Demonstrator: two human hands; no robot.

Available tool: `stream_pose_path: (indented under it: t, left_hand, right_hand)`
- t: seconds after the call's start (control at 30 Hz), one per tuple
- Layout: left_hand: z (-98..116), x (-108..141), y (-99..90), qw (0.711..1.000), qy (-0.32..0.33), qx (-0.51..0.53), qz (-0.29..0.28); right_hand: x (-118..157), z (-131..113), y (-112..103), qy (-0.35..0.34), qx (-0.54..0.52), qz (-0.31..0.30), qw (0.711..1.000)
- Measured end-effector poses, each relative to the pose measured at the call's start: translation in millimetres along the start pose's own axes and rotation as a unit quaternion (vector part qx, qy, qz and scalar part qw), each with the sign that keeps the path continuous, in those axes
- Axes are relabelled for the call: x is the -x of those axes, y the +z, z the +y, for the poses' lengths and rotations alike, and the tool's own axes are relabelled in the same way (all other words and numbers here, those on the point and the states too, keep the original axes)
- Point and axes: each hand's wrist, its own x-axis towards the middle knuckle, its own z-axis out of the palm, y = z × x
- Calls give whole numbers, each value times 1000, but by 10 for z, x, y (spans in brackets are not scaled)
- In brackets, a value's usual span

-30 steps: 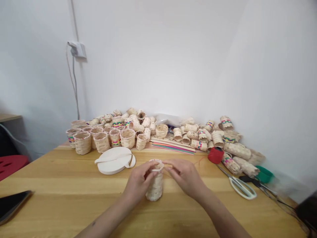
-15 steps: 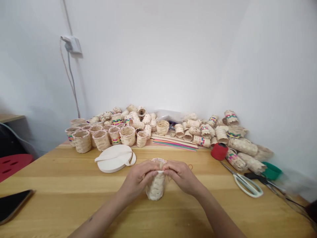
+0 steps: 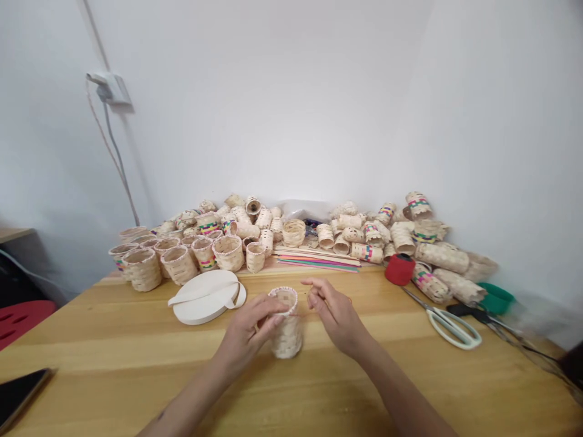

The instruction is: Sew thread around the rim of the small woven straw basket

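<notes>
A small woven basket [image 3: 288,337] of pale strips stands upright on the table in front of me. Reddish stitching runs around its rim. My left hand [image 3: 248,325] grips the near left side of that rim, fingers over the edge and thumb outside. To the right of the basket, apart from it, is my right hand [image 3: 332,312], its index finger partly extended and the other fingers curled in. A thin red thread [image 3: 306,315] stretches from the rim toward those curled fingers. Whether a needle is there is too small to see.
Finished-looking baskets [image 3: 142,270] stand at the back left, beside a roll of white tape [image 3: 204,297]. Coloured strips [image 3: 319,261] lie at the back. On the right are more woven pieces [image 3: 441,258], a red thread spool [image 3: 399,270] and scissors [image 3: 455,328]. A phone [image 3: 20,394] lies front left.
My right hand has left the rim and moved right, drawing the thread out. The left hand stays at the rim. The whole view has shifted slightly.
</notes>
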Motion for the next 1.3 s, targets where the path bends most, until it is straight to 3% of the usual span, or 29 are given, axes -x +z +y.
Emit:
stream_pose_path:
  t: [0.13, 0.33, 0.53, 0.97, 1.3]
  left_hand:
    - [-43, 6, 47, 1000, 8, -9, 4]
    - [-46, 12, 24, 999, 11, -37, 24]
    - [70, -11, -58, 999, 4, -30, -33]
    - [120, -18, -85, 996, 28, -19, -77]
    - [124, -22, -146, 994, 43, 0, -99]
  right_hand:
    - [11, 6, 14, -22, -2, 14, 1000]
    - [-15, -30, -10, -132, 71, 58, 987]
    - [-40, -39, -25, -190, 99, 49, 976]
    - [-35, -64, -53, -221, 134, -34, 965]
    - [-19, -79, -59, -224, 130, -30, 965]
